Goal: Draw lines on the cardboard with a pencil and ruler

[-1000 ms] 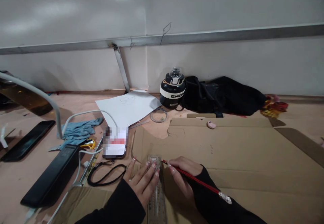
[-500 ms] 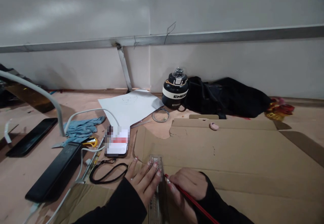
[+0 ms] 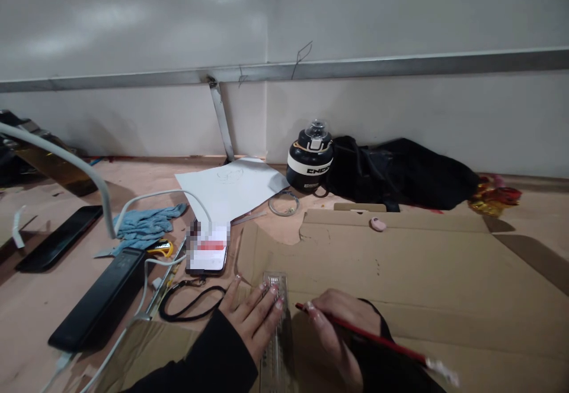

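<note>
A clear ruler [image 3: 276, 357] lies lengthwise on a flattened piece of cardboard [image 3: 427, 262]. My left hand [image 3: 255, 316] rests on it with the fingers spread, pressing near its far end. To the right of the ruler, my right hand [image 3: 340, 322] grips a thin red pencil [image 3: 373, 338] between thumb and fingers. The pencil's tip points left and is apart from the ruler's edge; its far end is smeared by motion. The palm side of my right hand is partly hidden.
Left of my hands are a phone [image 3: 208, 251], a black cord loop [image 3: 191, 301], a black power bank [image 3: 100, 301], a yellow cutter [image 3: 160, 248] and blue gloves [image 3: 144, 227]. Behind stand a black bottle [image 3: 310, 162], white paper [image 3: 231, 188] and a dark bag [image 3: 404, 171].
My right hand has moved right, away from the ruler, and the pencil has tilted flatter. My left hand still lies on the ruler. The view has shifted slightly.
</note>
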Tool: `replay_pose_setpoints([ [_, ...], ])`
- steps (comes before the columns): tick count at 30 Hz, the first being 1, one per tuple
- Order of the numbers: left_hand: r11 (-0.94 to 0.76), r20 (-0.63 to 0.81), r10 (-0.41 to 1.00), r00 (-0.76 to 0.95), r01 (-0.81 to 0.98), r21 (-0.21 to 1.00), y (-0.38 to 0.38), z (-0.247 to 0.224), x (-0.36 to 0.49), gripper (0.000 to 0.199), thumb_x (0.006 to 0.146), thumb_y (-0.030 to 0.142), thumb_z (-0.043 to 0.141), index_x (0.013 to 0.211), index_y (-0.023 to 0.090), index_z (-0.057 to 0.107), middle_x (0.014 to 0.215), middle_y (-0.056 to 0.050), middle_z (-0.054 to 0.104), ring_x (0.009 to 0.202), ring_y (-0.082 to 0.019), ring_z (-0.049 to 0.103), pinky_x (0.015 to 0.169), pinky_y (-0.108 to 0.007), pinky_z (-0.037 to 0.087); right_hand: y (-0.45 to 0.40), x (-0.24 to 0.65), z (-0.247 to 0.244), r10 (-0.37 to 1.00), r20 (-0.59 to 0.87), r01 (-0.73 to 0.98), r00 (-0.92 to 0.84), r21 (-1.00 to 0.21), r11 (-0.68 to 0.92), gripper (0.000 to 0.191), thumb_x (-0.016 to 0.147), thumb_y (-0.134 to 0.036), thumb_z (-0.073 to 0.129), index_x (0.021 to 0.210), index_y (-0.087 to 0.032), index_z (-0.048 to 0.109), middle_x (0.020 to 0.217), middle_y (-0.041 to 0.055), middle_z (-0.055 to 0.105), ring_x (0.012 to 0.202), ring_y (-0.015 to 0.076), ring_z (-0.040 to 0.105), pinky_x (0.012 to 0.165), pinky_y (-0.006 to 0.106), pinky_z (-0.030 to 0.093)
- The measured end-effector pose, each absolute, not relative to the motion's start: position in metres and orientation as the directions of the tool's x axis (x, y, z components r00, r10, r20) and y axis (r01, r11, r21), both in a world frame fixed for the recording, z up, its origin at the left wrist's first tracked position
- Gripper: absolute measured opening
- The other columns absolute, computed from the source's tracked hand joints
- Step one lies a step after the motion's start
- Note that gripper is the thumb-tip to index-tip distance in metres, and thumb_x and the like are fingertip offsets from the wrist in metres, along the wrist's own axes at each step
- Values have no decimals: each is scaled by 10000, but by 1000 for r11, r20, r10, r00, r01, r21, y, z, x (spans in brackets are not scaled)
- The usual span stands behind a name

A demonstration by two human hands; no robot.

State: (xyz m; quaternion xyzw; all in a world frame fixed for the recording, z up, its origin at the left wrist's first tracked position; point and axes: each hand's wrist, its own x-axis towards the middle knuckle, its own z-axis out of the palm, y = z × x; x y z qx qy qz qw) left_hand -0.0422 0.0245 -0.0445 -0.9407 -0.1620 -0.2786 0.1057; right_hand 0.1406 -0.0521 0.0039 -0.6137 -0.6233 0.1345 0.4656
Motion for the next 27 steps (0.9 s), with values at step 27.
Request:
replay_pose_setpoints([
  [27,-943,422,131,897,245,-227,50,-39,-53,297,898,122,367,1164,159,495,1270,-54,474,1201,-158,399,1054,-520,-17,-38,156,-3,947,-23,267,320,-957,-114,380,816,-482,439,740,-146,600,608,44,602,533,151,554,492,269,455],
])
